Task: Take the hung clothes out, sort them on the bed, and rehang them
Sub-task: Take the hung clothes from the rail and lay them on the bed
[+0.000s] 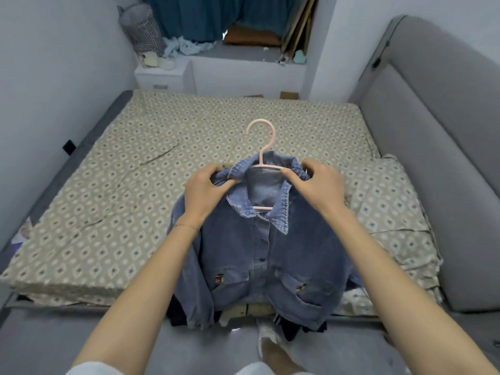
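the bed (162, 185) carries a patterned beige sheet. a padded grey headboard (433, 131) runs along its right edge, and a pillow (384, 207) lies at the near right corner. open sheet extends from the middle to the left and far edges. the denim jacket (270, 253) hangs on a pink hanger (262, 136) over the near edge, buttoned front facing the person. the hook points toward the far edge, and the collar-to-hem axis runs down toward the person. the left hand (205, 190) and right hand (316, 185) each grip the collar at a shoulder.

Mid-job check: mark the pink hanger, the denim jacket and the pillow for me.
pink hanger (261, 158), head view, on its stem below the hook.
denim jacket (297, 253), head view, on the front panel beside the buttons.
pillow (387, 201), head view, on its patterned top.
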`<state>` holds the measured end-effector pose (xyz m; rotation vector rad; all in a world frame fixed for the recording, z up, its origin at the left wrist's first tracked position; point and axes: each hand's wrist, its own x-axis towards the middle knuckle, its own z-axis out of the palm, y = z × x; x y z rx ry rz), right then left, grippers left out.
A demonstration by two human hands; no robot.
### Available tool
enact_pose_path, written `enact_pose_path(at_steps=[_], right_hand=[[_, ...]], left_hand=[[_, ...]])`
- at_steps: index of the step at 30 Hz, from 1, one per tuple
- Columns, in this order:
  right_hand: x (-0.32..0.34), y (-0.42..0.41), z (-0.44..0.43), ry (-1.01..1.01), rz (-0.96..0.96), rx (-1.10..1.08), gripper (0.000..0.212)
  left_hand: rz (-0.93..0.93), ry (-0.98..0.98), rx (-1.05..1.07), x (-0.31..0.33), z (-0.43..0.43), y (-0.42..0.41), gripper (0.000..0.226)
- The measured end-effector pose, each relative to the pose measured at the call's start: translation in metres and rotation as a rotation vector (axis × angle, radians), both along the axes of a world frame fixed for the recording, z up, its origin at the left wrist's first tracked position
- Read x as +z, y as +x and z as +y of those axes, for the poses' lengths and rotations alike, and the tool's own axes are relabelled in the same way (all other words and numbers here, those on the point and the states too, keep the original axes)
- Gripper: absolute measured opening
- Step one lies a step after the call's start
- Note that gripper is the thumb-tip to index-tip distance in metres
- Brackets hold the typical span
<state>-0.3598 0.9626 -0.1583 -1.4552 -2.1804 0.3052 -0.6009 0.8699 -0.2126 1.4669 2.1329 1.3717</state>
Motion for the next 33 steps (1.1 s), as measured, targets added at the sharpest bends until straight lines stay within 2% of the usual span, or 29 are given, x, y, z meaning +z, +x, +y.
enact_pose_path(at_steps=[5,10,16,19,22,27,33], right_hand=[[-0.032,-0.018,0.092,-0.143,0.096,-0.023,0.063],[-0.087,-0.054,0.169,-0.227,0.098,-0.019,0.062],[-0.164,-0.095,0.236,-0.297,0.101,-0.034,0.053],[-0.218,-0.106,0.267,-0.324,0.085,-0.064,0.039],[-0.276,-0.118,0.295,-0.367,0.019,-0.09,0.049],[-0.344,-0.138,0.333,-0.395,-0.092,-0.105,0.045],[-0.398,-0.148,0.353,-0.414,-0.123,-0.086,0.055]], left_hand=[[-0.016,-0.003,-0.029,-0.024,0.088,-0.02,0.033],[-0.094,-0.073,0.054,-0.079,0.156,-0.046,0.03],[-0.188,-0.139,0.106,-0.158,0.227,-0.075,0.039],[-0.241,-0.159,0.1,-0.21,0.264,-0.087,0.034],[-0.233,-0.197,0.113,-0.262,0.297,-0.1,0.032],[-0.146,-0.279,0.155,-0.341,0.331,-0.114,0.045],[-0.012,-0.322,0.214,-0.384,0.348,-0.118,0.046]])
